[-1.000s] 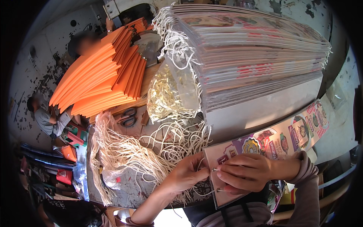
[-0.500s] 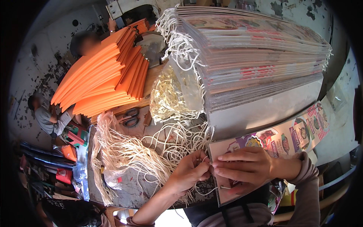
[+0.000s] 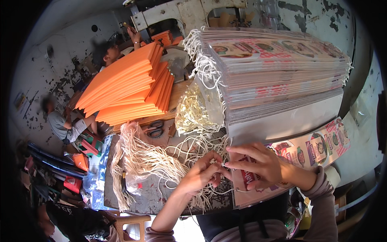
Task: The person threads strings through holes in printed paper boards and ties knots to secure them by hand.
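Observation:
My left hand (image 3: 201, 173) pinches the end of a white cord (image 3: 212, 161) at the left edge of a flat printed paper bag (image 3: 306, 149) lying on the table. Across that bag's left end lies my right hand (image 3: 262, 163), fingers spread, its fingertips meeting the left hand at the cord. A loose heap of white cords (image 3: 149, 161) spreads over the dark table (image 3: 157, 201) just left of my hands. Behind the bag rises a tall stack of printed bags (image 3: 278, 76) with cord handles hanging at its left side.
A big stack of orange flat bags (image 3: 129, 86) sits at the back left, with black scissors (image 3: 153, 129) in front of it and a bundle of pale cords (image 3: 195, 113) beside it. Two people work further back at the left, one seated low (image 3: 64, 125). A stool (image 3: 129, 224) stands below the table.
Both hands have drawn together at the bag's left edge. My left hand has moved right to pinch the cord, and my right hand's fingers have spread flat over the bag's end.

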`<state>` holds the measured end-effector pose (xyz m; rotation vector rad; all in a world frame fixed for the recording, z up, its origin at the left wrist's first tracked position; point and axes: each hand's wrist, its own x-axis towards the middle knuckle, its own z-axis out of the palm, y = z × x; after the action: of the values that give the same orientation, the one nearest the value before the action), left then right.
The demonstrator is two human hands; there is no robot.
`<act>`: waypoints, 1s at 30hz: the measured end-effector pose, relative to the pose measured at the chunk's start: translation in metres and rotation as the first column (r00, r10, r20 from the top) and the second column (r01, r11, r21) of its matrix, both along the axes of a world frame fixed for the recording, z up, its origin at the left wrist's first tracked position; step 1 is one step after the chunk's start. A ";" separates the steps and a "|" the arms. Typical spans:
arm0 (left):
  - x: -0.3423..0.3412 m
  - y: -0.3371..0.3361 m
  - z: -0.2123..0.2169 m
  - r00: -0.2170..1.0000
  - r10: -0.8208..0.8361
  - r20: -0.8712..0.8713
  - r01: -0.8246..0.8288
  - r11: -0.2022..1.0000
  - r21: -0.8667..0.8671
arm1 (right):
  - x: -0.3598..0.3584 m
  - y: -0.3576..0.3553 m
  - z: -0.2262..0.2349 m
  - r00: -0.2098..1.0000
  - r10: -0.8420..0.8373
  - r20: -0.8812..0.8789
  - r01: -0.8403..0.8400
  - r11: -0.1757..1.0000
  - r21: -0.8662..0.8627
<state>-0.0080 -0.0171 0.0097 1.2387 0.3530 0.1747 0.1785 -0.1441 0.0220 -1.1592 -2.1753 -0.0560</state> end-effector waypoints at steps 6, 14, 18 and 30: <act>-0.015 -0.012 0.014 0.979 0.195 -0.065 -0.048 0.526 0.849 | 0.006 0.007 -0.018 0.998 -0.016 0.055 0.019 0.998 -0.054; -0.060 -0.023 -0.022 0.686 0.672 0.280 -0.728 0.630 0.271 | 0.016 0.009 -0.034 0.993 -0.075 0.094 0.071 0.996 0.047; -0.080 -0.031 -0.036 0.517 0.794 0.321 -0.853 0.510 0.111 | 0.016 0.009 -0.037 0.990 -0.082 0.118 0.075 0.995 0.067; -0.061 -0.090 -0.034 0.357 0.852 0.384 -0.883 0.442 -0.158 | -0.048 0.014 -0.013 0.956 -0.119 0.267 0.109 0.993 0.051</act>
<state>-0.0691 -0.1072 -0.0238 0.9208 0.6192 1.4071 0.1309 -0.1305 0.0087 -1.3206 -2.3274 -0.3195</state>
